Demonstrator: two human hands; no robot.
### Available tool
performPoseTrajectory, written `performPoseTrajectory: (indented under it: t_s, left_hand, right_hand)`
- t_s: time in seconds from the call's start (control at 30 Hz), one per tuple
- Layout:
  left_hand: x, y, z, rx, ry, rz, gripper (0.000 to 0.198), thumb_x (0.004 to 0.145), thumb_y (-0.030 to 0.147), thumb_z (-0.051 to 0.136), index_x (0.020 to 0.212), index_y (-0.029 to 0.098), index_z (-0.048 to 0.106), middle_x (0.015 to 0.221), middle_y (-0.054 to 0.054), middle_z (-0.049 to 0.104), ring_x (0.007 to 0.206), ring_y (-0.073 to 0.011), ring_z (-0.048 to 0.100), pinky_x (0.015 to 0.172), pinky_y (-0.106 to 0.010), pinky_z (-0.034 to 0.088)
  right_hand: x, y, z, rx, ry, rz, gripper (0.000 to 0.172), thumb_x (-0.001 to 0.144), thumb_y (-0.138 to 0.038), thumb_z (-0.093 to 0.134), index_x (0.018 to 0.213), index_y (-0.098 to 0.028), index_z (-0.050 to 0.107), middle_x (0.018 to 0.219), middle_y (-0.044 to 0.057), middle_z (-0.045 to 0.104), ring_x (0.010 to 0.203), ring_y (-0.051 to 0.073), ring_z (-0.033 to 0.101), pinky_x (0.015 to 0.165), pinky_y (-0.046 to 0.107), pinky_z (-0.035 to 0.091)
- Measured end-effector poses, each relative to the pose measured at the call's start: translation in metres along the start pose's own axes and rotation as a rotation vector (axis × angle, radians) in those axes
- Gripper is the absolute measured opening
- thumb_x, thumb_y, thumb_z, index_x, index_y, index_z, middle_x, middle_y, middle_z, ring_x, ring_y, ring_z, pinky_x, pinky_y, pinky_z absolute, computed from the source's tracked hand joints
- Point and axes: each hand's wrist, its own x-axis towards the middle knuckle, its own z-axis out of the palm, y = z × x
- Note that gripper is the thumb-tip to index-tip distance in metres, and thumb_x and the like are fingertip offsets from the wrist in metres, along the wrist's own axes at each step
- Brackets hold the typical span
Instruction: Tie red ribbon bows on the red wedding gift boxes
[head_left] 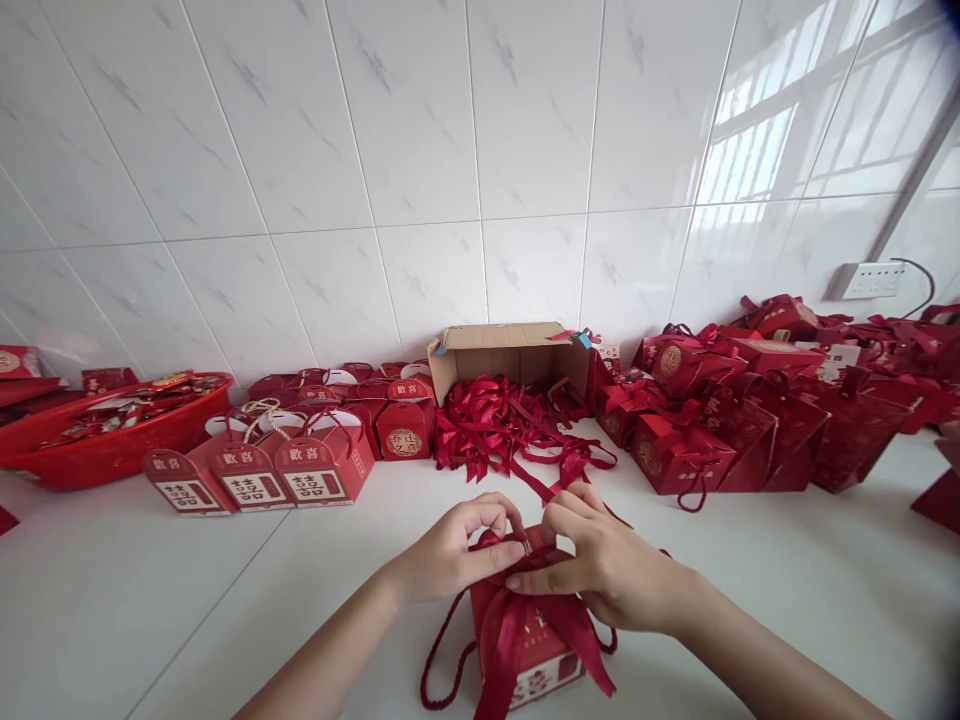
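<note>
A red gift box [534, 640] with cord handles stands on the white surface in front of me. Dark red ribbon [504, 640] lies across its top, two tails hanging down the near side. My left hand [463, 548] pinches the ribbon at the top from the left. From the right, my right hand [589, 555] closes on the same ribbon, its thumb beside the left thumb. The middle of the ribbon is partly covered by my fingers. A twisted cord handle [442, 660] loops out at the box's left.
Behind the hands, an open cardboard box [495, 340] lies with loose red ribbons [487, 415] spilling out. Three gift boxes [251, 480] stand left, beside a red basin [112, 440] of small packets. Ribboned boxes [682, 450] crowd the right. A power strip [868, 280] is on the tiled wall.
</note>
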Motion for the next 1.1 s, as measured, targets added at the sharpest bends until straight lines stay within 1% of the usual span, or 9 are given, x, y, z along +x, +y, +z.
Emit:
performPoseTrajectory:
  t_s: [0.1, 0.2, 0.3, 0.37, 0.5, 0.57, 0.73, 0.9, 1.1]
  left_hand:
    - [0.003, -0.002, 0.009, -0.094, 0.013, -0.037, 0.029, 0.083, 0.037, 0.058, 0.065, 0.018, 0.045, 0.089, -0.003, 0.062, 0.076, -0.014, 0.054, 0.072, -0.028, 0.043]
    - [0.005, 0.0, 0.015, -0.154, 0.059, -0.07, 0.033, 0.08, 0.033, 0.062, 0.059, 0.017, 0.042, 0.083, -0.003, 0.062, 0.076, -0.0146, 0.054, 0.071, -0.028, 0.043]
    - [0.006, 0.002, 0.018, -0.253, 0.094, -0.106, 0.04, 0.078, 0.028, 0.065, 0.054, 0.018, 0.033, 0.083, -0.004, 0.064, 0.078, -0.0162, 0.056, 0.07, -0.029, 0.043]
    - [0.007, 0.003, 0.019, -0.321, 0.092, -0.125, 0.042, 0.076, 0.027, 0.066, 0.053, 0.018, 0.032, 0.082, -0.005, 0.065, 0.081, -0.0178, 0.058, 0.071, -0.03, 0.043]
    - [0.007, 0.002, 0.02, -0.393, 0.085, -0.135, 0.044, 0.072, 0.024, 0.07, 0.053, 0.018, 0.031, 0.08, -0.005, 0.066, 0.084, -0.0188, 0.059, 0.077, -0.031, 0.045]
    - [0.007, 0.001, 0.019, -0.406, 0.072, -0.135, 0.044, 0.072, 0.023, 0.07, 0.054, 0.019, 0.031, 0.082, -0.006, 0.067, 0.084, -0.0183, 0.06, 0.078, -0.032, 0.045]
    - [0.007, -0.002, 0.019, -0.417, 0.073, -0.141, 0.046, 0.069, 0.021, 0.073, 0.054, 0.019, 0.029, 0.073, -0.003, 0.064, 0.094, -0.0218, 0.061, 0.08, -0.033, 0.047]
    - [0.008, -0.002, 0.02, -0.366, 0.064, -0.13, 0.048, 0.065, 0.019, 0.075, 0.052, 0.019, 0.03, 0.067, -0.003, 0.062, 0.095, -0.0242, 0.061, 0.079, -0.033, 0.046]
    - [0.006, 0.0, 0.017, -0.291, -0.005, -0.147, 0.047, 0.064, 0.018, 0.076, 0.052, 0.019, 0.03, 0.073, -0.003, 0.064, 0.098, -0.025, 0.061, 0.08, -0.032, 0.044]
  right_hand:
    - [-0.002, 0.001, 0.002, 0.026, 0.022, 0.003, 0.044, 0.09, -0.011, 0.045, 0.12, -0.039, 0.061, 0.08, 0.003, 0.045, 0.081, 0.017, 0.042, 0.075, 0.034, 0.033]
    - [-0.003, 0.002, 0.004, 0.048, 0.051, 0.003, 0.044, 0.089, -0.01, 0.044, 0.119, -0.038, 0.062, 0.08, 0.003, 0.047, 0.081, 0.017, 0.043, 0.074, 0.035, 0.033]
    - [-0.005, 0.003, 0.007, 0.055, 0.117, -0.014, 0.038, 0.09, -0.012, 0.045, 0.112, -0.035, 0.065, 0.079, 0.003, 0.05, 0.081, 0.016, 0.045, 0.075, 0.035, 0.032]
    - [-0.007, 0.003, 0.009, 0.049, 0.178, -0.015, 0.033, 0.091, -0.013, 0.045, 0.109, -0.032, 0.065, 0.079, 0.002, 0.054, 0.08, 0.016, 0.047, 0.076, 0.035, 0.032]
    - [-0.008, 0.003, 0.012, 0.069, 0.274, 0.068, 0.021, 0.092, -0.009, 0.044, 0.102, -0.02, 0.059, 0.075, 0.0, 0.06, 0.075, 0.013, 0.051, 0.078, 0.034, 0.032]
    - [-0.009, 0.002, 0.012, 0.059, 0.291, 0.103, 0.018, 0.092, -0.009, 0.045, 0.102, -0.019, 0.057, 0.074, 0.0, 0.061, 0.075, 0.013, 0.052, 0.078, 0.033, 0.032]
    - [-0.014, 0.006, 0.014, -0.02, 0.331, 0.068, 0.029, 0.09, -0.005, 0.042, 0.101, -0.023, 0.062, 0.075, -0.001, 0.063, 0.077, 0.013, 0.054, 0.078, 0.034, 0.03]
    - [-0.018, 0.012, 0.012, -0.016, 0.366, 0.071, 0.021, 0.089, -0.006, 0.048, 0.094, -0.021, 0.063, 0.075, -0.001, 0.063, 0.078, 0.014, 0.054, 0.08, 0.035, 0.029]
    - [-0.019, 0.015, 0.009, -0.04, 0.354, 0.102, 0.023, 0.089, -0.003, 0.046, 0.088, -0.021, 0.06, 0.079, -0.001, 0.064, 0.084, 0.014, 0.054, 0.083, 0.037, 0.028]
